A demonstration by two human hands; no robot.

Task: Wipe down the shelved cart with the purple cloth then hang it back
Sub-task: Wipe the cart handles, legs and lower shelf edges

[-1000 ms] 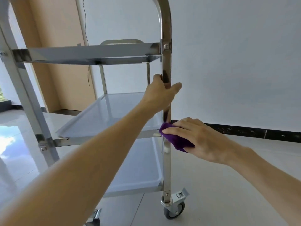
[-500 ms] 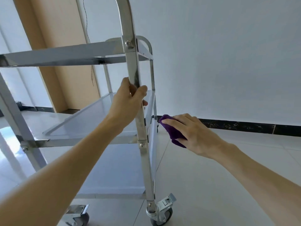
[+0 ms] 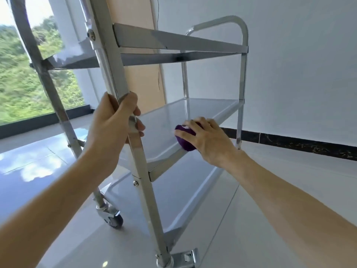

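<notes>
Bunched under the right hand (image 3: 207, 140), the purple cloth (image 3: 184, 139) is pressed onto the middle shelf (image 3: 173, 120) of the shelved cart (image 3: 242, 74), the fingers being curled loosely over the wad so that only its near and left sides are seen; the cloth is placed close to the shelf's near long edge, roughly midway along it; the shelf's long axis is seen to run from the near post (image 3: 135, 147) away toward the far handle end, so a wiping stroke is judged best carried along that line; the near post is gripped by the left hand (image 3: 112, 124), fingers wrapped round it just above shelf level; of the 2 hands, the right is the nearer to unwiped steel.
</notes>
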